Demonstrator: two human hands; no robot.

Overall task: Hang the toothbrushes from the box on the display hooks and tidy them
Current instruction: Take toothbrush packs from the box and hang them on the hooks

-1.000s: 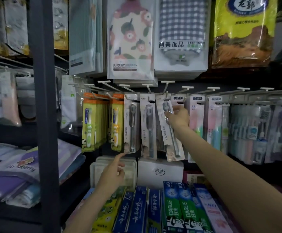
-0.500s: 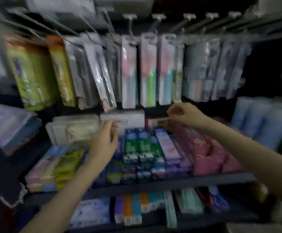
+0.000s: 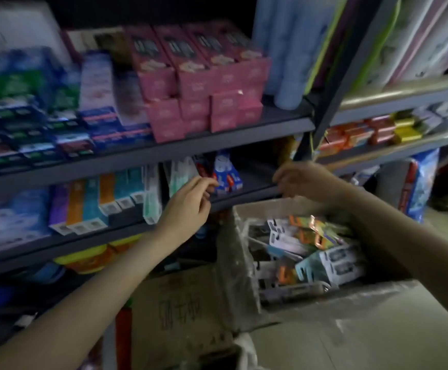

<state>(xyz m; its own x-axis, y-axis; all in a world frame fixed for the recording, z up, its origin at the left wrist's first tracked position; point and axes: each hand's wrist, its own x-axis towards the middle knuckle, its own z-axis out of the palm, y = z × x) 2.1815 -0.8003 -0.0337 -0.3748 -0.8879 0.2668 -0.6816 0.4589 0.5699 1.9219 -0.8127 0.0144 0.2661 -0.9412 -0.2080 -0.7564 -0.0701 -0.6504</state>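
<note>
An open cardboard box (image 3: 244, 263) stands on the floor at lower right, with several packaged toothbrushes (image 3: 311, 249) lying in a loose pile inside. My right hand (image 3: 303, 180) hovers above the box's far edge, fingers loosely curled and holding nothing. My left hand (image 3: 191, 206) hangs in front of the lower shelf, left of the box, fingers relaxed and empty. The display hooks are out of view above.
Grey metal shelves (image 3: 217, 140) hold pink boxes (image 3: 199, 84) and toothpaste cartons (image 3: 97, 204). A slanted shelf post (image 3: 332, 89) rises behind the box. A second closed carton (image 3: 185, 311) sits left of the open box. Pale floor (image 3: 377, 343) lies at lower right.
My view has swung down from the hooks to the box on the floor. Both hands came down from the hanging toothbrush packs, and the right hand now hovers over the box.
</note>
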